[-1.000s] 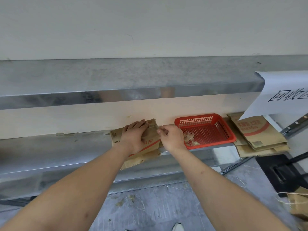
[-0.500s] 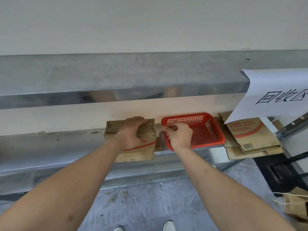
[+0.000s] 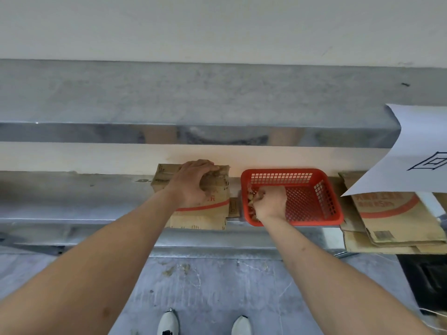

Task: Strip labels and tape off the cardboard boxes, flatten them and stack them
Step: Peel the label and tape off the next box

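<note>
Cardboard lay flat under the left hand [image 3: 193, 182]: a brown flattened cardboard box with a red curved stripe [image 3: 205, 201] sat on the grey metal shelf [image 3: 72, 201], its near edge overhanging the shelf's front edge and its far edge against the pale back wall. The left hand's fingers curled over the box's far edge, gripping it. Just right of it, touching the box's small side flap, stood a red perforated plastic basket [image 3: 314, 197], also at the front edge of the shelf. The right hand [image 3: 272, 203] reached into the basket's left side, fingers bunched around pale crumpled scraps of tape [image 3: 252, 198]; I could not tell whether they still pinched a scrap. Farther right, near the shelf's right end, a stack of flattened brown cardboard boxes [image 3: 391, 221] hung over the front edge, partly covered by a white paper sign with black characters [image 3: 416, 151]. Below, 2 white shoes [image 3: 169, 321] stood on the grey concrete floor [image 3: 217, 286].
</note>
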A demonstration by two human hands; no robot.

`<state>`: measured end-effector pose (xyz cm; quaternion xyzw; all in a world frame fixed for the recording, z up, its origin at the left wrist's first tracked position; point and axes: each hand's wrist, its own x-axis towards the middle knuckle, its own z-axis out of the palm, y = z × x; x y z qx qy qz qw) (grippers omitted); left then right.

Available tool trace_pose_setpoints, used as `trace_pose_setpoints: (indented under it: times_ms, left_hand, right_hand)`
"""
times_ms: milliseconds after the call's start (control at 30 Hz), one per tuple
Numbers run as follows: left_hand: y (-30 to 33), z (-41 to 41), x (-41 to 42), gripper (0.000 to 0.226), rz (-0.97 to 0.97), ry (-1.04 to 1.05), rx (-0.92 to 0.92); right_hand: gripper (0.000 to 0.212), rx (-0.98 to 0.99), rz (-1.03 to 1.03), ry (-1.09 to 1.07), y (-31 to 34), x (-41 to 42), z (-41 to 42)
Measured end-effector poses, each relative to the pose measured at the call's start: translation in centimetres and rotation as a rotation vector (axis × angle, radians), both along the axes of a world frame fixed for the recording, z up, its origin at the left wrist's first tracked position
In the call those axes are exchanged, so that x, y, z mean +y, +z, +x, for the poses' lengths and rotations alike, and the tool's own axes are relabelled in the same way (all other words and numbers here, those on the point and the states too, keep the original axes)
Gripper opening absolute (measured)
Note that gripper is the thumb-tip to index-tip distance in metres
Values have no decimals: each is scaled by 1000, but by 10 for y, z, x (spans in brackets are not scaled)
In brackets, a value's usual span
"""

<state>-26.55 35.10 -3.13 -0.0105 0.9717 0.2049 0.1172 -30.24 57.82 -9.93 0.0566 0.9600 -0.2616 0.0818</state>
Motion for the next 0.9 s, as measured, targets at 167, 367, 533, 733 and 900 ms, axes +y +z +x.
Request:
trace_pose_setpoints:
  times_ms: [167, 367, 533, 733, 900]
  left_hand:
    - [3, -6, -1, 83, 17, 12, -14]
    - [7, -13, -5, 78, 67, 5, -16]
    - [10, -17, -6, 79, 78, 1, -29]
    - [11, -19, -7, 79, 100, 10, -34]
    - [9, -17, -7, 79, 94, 0, -22]
  right_hand:
    - [19, -78, -40, -5, -25, -1, -9]
    - [26, -141, -11, 62, -2, -2, -2]
    - [27, -210, 29, 166, -4, -3, -7]
    - [24, -169, -213, -6, -16, 5, -12]
    - [13, -129, -214, -95, -7, 2, -10]
